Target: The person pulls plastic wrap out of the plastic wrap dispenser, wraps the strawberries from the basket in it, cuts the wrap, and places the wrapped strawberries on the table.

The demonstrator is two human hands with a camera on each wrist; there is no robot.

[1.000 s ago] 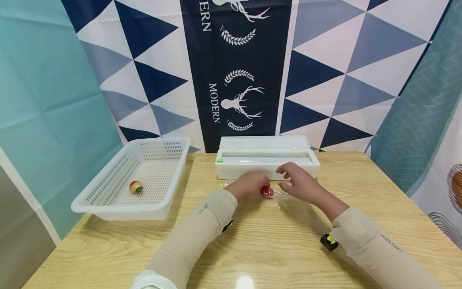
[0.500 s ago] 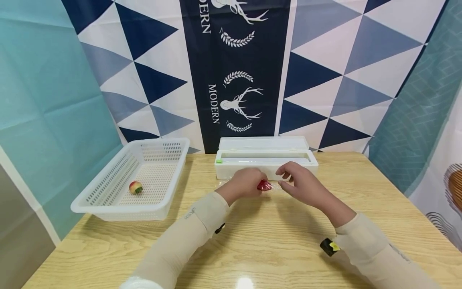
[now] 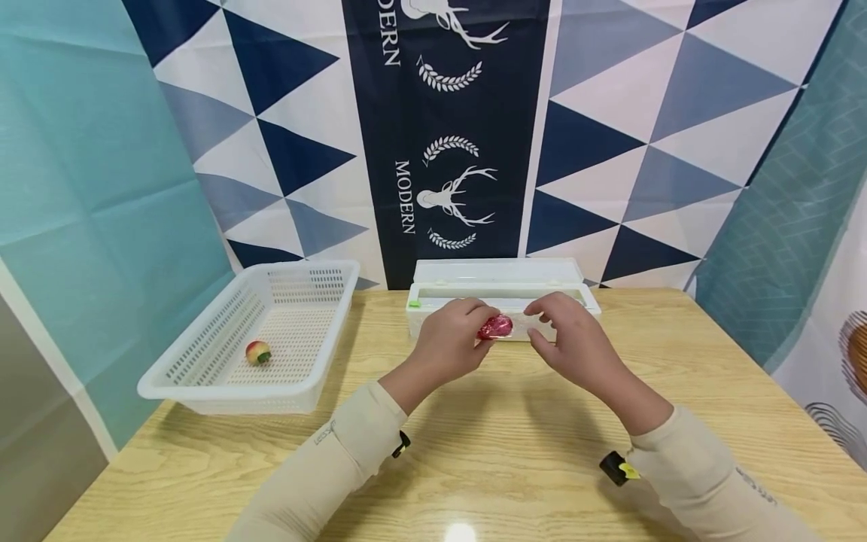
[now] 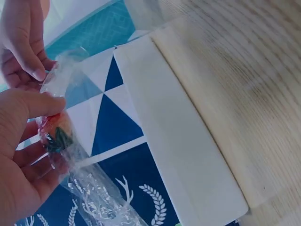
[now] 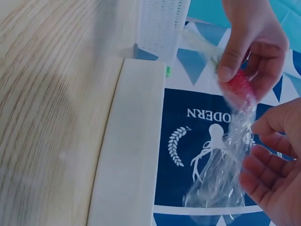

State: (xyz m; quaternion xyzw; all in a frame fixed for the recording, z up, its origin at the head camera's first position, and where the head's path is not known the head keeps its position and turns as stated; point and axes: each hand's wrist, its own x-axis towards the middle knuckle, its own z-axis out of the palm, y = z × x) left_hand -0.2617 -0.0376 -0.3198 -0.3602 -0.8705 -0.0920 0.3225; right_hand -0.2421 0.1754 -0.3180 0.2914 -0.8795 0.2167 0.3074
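Note:
My left hand [image 3: 447,339] holds a red strawberry [image 3: 497,327] wrapped in clear cling film, raised in front of a long white box [image 3: 497,269]. Green leaves [image 4: 59,139] of the fruit show through the film in the left wrist view. Thumb and fingers sit on either side of it. A crumpled tail of film [image 5: 218,174] extends beyond the fruit on the right. My right hand [image 3: 576,339] is beside that tail, fingers loosely bent and a gap left between thumb and fingers. Its fingertips are at the film's edge; whether they press it is unclear.
The white box has its lid raised, with a roll inside and a green tab [image 3: 415,304] at its left end. At left on the wooden table [image 3: 460,452] stands a white perforated basket [image 3: 230,391] holding a small yellow-red fruit [image 3: 258,352] with green leaves.
My left hand has lifted the wrapped strawberry from low by the table to in front of the box, turning so its thumb shows. My right hand has risen slightly beside it.

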